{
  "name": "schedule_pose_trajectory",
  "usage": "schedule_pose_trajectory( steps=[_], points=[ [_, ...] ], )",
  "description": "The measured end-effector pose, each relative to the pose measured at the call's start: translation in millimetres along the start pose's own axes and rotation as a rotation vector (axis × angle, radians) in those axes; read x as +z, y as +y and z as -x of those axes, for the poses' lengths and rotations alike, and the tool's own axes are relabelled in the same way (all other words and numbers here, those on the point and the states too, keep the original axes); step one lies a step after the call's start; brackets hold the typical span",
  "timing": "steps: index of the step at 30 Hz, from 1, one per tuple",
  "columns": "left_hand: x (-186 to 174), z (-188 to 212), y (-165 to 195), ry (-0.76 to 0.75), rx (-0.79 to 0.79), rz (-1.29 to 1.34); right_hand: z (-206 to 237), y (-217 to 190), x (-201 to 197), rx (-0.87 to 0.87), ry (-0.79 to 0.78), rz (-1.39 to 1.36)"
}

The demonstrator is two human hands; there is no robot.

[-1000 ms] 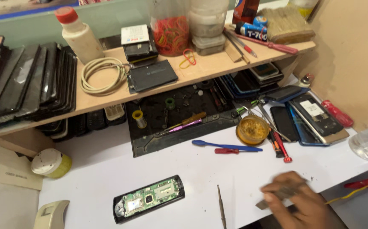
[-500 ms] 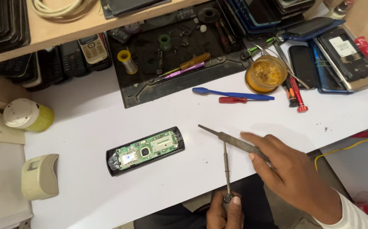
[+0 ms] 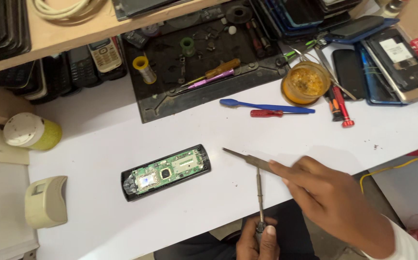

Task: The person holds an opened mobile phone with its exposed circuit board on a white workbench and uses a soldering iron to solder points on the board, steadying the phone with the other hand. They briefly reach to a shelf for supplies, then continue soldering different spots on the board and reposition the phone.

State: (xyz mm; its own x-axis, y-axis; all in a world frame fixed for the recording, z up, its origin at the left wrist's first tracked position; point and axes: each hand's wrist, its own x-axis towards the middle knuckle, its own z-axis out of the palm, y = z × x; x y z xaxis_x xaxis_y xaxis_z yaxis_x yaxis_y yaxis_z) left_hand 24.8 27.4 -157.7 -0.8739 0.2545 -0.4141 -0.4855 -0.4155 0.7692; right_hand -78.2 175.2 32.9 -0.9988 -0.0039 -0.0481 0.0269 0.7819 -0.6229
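An opened black phone (image 3: 166, 171) with its green circuit board showing lies flat on the white table (image 3: 98, 149). My right hand (image 3: 331, 202) holds metal tweezers (image 3: 247, 159), their tip pointing left toward the phone but apart from it. At the bottom edge my left hand (image 3: 257, 239) is closed on the handle end of a thin screwdriver (image 3: 259, 197), whose shaft points up across the table edge, crossing just under the tweezers.
A black work mat (image 3: 170, 96) with small tools and solder spools lies behind. A blue spudger (image 3: 262, 106), red screwdrivers (image 3: 266, 113), a jar of yellow flux (image 3: 305, 83), and several phones (image 3: 392, 58) sit at right. A white-capped container (image 3: 29, 132) and a beige case (image 3: 46, 201) stand left.
The view has tilted down from the shelf to the table. My right hand brought the tweezers in from the right edge toward the phone. My left hand took the screwdriver's handle.
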Motion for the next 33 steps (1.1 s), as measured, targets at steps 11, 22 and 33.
schedule_pose_trajectory(
  steps=[11, 22, 33],
  points=[
    [-2, 0, 4, 0.041, 0.036, -0.088, -9, -1, 0, 0.014, -0.024, -0.038],
    [0, 5, 19, 0.029, 0.075, -0.217, -13, -9, -1, -0.026, -0.035, -0.045],
    [2, 6, 18, 0.031, 0.076, -0.163, -11, -4, -1, 0.003, -0.051, -0.022]
  ],
)
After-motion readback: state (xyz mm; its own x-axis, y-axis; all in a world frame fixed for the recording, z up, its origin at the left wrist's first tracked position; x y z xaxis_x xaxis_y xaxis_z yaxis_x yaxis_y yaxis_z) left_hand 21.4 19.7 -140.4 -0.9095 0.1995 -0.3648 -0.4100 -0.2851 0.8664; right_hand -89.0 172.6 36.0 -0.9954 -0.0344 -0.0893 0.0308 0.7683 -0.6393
